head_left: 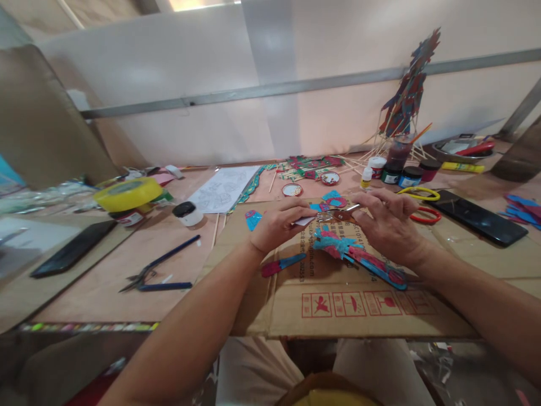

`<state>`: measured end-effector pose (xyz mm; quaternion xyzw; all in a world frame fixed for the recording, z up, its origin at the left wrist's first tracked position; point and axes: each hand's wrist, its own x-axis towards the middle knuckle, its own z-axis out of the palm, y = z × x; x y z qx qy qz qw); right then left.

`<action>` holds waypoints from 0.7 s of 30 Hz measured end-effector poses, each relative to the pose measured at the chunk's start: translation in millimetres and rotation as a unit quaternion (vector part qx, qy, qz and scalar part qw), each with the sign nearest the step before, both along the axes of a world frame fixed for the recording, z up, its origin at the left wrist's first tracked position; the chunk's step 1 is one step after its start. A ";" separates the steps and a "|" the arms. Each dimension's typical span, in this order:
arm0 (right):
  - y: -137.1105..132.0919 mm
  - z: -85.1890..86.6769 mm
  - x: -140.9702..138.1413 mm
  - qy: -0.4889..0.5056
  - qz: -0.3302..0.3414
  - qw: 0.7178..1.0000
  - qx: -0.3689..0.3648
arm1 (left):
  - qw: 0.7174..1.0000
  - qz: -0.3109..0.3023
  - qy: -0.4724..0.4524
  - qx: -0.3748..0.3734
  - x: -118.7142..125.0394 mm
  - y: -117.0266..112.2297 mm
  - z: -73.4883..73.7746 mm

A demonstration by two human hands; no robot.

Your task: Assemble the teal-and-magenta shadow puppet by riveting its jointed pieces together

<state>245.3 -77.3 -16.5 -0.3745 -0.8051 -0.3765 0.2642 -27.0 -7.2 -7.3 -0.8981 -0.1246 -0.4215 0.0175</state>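
Observation:
My left hand (284,224) is closed, pinching a small white piece of card or paper (304,221) between thumb and fingers. My right hand (386,223) grips a silver plier-like tool (340,215), whose jaws meet the fingertips of my left hand at the card. Just below the tool, a blue and pink painted cut-out (338,243) lies on the flat cardboard (291,316), with a long painted strip (380,269) reaching to the right. A smaller painted strip (283,264) rests nearer my left wrist. More painted pieces (253,219) lie beyond my hands.
Blue-handled pliers (146,276) lie open at left, near a black-lidded jar (188,214) and yellow tape roll (127,194). At right are scissors (425,214) and a phone (477,217). Paint jars (409,177) and a painted figure on sticks (408,90) stand behind.

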 end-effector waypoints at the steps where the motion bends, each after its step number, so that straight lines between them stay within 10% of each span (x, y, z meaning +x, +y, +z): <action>1: -0.2 -0.5 -0.1 0.000 -0.001 1.000 0.001 | 1.000 -0.002 -0.001 -0.001 -0.1 0.2 0.1; 21: -4.1 6.2 -4.1 0.002 -0.022 0.999 0.035 | 0.996 -0.031 -0.067 -0.041 7.6 -5.4 5.0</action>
